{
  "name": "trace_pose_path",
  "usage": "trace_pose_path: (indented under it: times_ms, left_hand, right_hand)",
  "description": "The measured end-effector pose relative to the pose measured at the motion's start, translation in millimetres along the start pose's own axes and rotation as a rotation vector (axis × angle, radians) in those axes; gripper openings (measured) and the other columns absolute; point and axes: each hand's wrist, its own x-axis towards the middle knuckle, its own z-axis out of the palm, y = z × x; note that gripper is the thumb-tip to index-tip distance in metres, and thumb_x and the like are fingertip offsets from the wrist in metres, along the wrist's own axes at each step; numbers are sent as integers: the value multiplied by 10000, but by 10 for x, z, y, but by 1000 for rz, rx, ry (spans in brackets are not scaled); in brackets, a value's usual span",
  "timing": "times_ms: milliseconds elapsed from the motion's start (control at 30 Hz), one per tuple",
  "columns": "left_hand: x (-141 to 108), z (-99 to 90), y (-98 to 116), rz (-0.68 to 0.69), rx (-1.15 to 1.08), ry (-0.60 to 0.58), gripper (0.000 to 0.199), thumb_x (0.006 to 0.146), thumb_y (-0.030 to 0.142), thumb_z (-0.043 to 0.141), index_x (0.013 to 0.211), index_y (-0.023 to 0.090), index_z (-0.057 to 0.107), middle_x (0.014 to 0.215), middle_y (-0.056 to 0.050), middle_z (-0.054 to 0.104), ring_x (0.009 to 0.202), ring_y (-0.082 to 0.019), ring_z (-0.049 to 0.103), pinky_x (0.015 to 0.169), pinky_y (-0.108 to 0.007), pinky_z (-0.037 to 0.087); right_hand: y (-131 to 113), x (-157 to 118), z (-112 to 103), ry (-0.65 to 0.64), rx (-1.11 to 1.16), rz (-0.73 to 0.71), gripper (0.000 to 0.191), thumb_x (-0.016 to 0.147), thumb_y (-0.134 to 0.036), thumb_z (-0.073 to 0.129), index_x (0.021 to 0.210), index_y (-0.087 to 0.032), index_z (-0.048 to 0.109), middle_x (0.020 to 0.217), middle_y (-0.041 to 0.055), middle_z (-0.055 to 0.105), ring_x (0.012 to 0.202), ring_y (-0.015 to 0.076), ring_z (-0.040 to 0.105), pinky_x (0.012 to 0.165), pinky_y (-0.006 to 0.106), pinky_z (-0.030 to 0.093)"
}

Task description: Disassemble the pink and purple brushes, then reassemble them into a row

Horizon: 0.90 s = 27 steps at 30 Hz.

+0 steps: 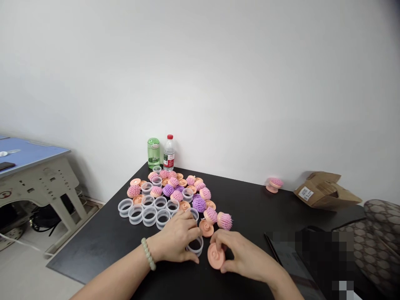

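Observation:
My left hand (pixel 176 237), with a beaded bracelet at the wrist, curls its fingers and thumb around a clear plastic ring (pixel 197 251) low on the black table. The hand covers part of that ring. Between thumb and fingers, my right hand (pixel 239 255) grips a peach round disc (pixel 216 257) with a raised spiral centre, tilted toward me. Just behind lies another peach disc (pixel 206 228), beside a pink bristled brush head (pixel 224 221). Several clear rings (pixel 149 216) stand in rows left of my hands. Beyond them is a loose pile of pink and purple bristled heads (pixel 199 204).
A green bottle (pixel 153 154) and a red-capped water bottle (pixel 169 154) stand at the back by the wall. One pink brush piece (pixel 273 185) sits apart, near a brown paper bag (pixel 326 191). A patterned dark bag or fabric (pixel 371 237) lies at right. A blue-topped desk (pixel 37 152) stands left.

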Motion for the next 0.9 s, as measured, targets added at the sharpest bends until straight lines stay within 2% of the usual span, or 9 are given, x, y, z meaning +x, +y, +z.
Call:
trace_pose_path:
  times_ms: [67, 167, 300, 433, 567, 633, 700, 800, 900]
  left_hand:
    - [-4, 16, -12, -34, 26, -36, 560, 719, 650, 711, 999, 172, 629, 851, -76, 599, 864, -272, 503, 889, -449, 414]
    - [-1, -8, -31, -67, 61, -39, 599, 697, 559, 786, 1098, 157, 594, 929, -88, 622, 938, -284, 513, 969, -475, 392]
    - [6, -31, -47, -32, 41, 24, 637, 719, 646, 714, 1094, 147, 588, 989, -111, 624, 936, -286, 518, 950, -475, 410]
    - [24, -78, 24, 22, -10, 89, 586, 804, 640, 627, 1150, 169, 584, 1054, -127, 626, 943, -284, 531, 968, -501, 397]
    - [53, -108, 193, 180, -37, 52, 609, 812, 615, 640, 1276, 233, 543, 1275, -142, 599, 1109, -343, 515, 970, -496, 403]
    - [61, -48, 282, 289, -52, 14, 621, 812, 590, 657, 1292, 215, 539, 1266, -127, 629, 1148, -341, 526, 1019, -494, 386]
    - [64, 75, 353, 365, -53, 11, 525, 849, 483, 668, 1266, 182, 562, 1218, -113, 670, 1146, -309, 558, 1071, -474, 366]
    - [59, 339, 398, 402, -14, 143, 245, 928, 226, 604, 1173, 217, 618, 1135, -55, 721, 1142, -231, 593, 1113, -399, 357]
    - [47, 603, 355, 404, 15, 234, 155, 921, 332, 629, 1057, 263, 658, 1132, -27, 721, 1192, -228, 584, 1103, -352, 391]
  right_hand:
    - [-31, 67, 94, -8, -63, -35, 285, 667, -38, 754, 721, -223, 545, 886, -21, 668, 831, 191, 625, 728, 282, 514]
    - [-51, 116, 128, 67, -141, -87, 248, 720, -97, 764, 710, -223, 550, 977, 12, 672, 928, 222, 621, 785, 318, 521]
    - [-33, 83, 34, 175, -187, -107, 153, 809, -180, 723, 761, -235, 588, 1079, 29, 665, 989, 232, 614, 803, 342, 525]
    - [80, 57, -74, 433, -130, -95, 108, 894, -264, 627, 794, -239, 596, 1014, 47, 677, 880, 210, 631, 737, 333, 534]
    - [340, 171, -197, 728, -101, 129, 162, 888, -358, 577, 900, -205, 630, 988, 82, 678, 724, 182, 648, 576, 295, 533]
    - [515, 282, -305, 746, -156, 266, 244, 869, -379, 573, 1024, -198, 623, 991, 72, 673, 803, 205, 674, 592, 300, 551]
    - [713, 409, -451, 752, -209, 341, 271, 858, -359, 579, 1077, -203, 608, 1049, 64, 671, 919, 227, 677, 684, 329, 570]
    - [1040, 575, -709, 762, -310, 492, 312, 856, -290, 601, 1149, -184, 600, 1195, 101, 645, 1114, 279, 618, 927, 428, 510]
    - [1369, 657, -960, 767, -404, 686, 388, 854, -230, 663, 1213, -101, 588, 1296, 192, 585, 1254, 336, 522, 1034, 478, 426]
